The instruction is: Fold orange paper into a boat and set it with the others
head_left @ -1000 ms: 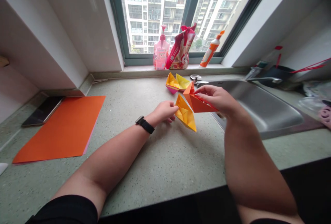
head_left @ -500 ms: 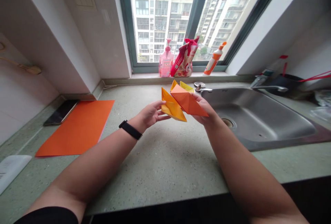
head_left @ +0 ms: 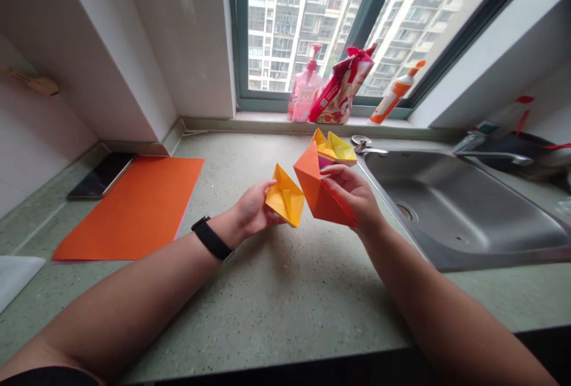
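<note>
A small folded yellow-orange paper boat (head_left: 285, 198) is pinched at its left side between the thumb and fingers of my left hand (head_left: 256, 207). Just right of it, my right hand (head_left: 354, 190) grips a folded orange paper piece (head_left: 319, 190), pointed at its ends, by its right side. The two papers are close, with a narrow gap between them. Behind my right hand, near the sink's left corner, two more folded boats show: an orange-yellow one (head_left: 323, 144) and a yellow one (head_left: 342, 148). Their lower parts are partly hidden by the orange paper.
Orange paper sheets (head_left: 134, 213) lie on the counter at left beside a dark phone (head_left: 102, 176). A steel sink (head_left: 482, 201) is at right. On the windowsill stand a pink pump bottle (head_left: 306, 91), a red bag (head_left: 343, 88) and an orange-white bottle (head_left: 397, 93).
My hands have drawn apart; the yellow-orange boat moved left and the orange paper turned steeper. The boats behind are more exposed. The view has shifted slightly.
</note>
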Tool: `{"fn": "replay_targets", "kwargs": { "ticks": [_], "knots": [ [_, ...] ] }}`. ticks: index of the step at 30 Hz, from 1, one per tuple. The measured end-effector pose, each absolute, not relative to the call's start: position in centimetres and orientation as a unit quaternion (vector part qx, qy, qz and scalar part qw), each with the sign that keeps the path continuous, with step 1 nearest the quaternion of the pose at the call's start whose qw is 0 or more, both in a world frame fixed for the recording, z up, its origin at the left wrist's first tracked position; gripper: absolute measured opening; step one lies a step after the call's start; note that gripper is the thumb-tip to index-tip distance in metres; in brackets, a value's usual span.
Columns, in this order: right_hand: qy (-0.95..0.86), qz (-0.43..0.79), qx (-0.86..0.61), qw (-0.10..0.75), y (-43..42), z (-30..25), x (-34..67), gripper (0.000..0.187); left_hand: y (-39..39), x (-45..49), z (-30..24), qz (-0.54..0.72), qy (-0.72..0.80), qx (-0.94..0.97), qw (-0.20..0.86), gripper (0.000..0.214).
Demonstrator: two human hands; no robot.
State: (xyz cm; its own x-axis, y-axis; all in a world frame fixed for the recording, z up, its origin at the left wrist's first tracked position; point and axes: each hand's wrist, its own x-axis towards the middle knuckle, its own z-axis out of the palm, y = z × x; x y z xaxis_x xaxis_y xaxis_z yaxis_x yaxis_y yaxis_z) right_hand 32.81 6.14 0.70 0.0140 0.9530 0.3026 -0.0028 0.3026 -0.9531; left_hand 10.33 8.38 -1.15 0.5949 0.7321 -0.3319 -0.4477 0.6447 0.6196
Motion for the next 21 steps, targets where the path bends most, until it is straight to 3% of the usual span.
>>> {"fn": "replay_targets", "kwargs": {
  "ticks": [5, 13, 21],
  "knots": [
    [-0.608, 0.369, -0.447, 0.543, 5.9, 0.1, 32.6, 0.036, 8.1, 10.9, -0.1, 0.382, 0.339, 0.254, 0.821, 0.029],
    [-0.583, 0.416, -0.474, 0.511, 6.5, -0.5, 32.8, 0.041, 7.9, 10.2, 0.5, 0.343, 0.315, 0.323, 0.824, 0.035],
    [-0.544, 0.454, -0.485, 0.512, 6.8, -0.3, 33.1, 0.048, 7.6, 10.1, -0.1, 0.396, 0.301, 0.373, 0.783, 0.031]
  ]
}}
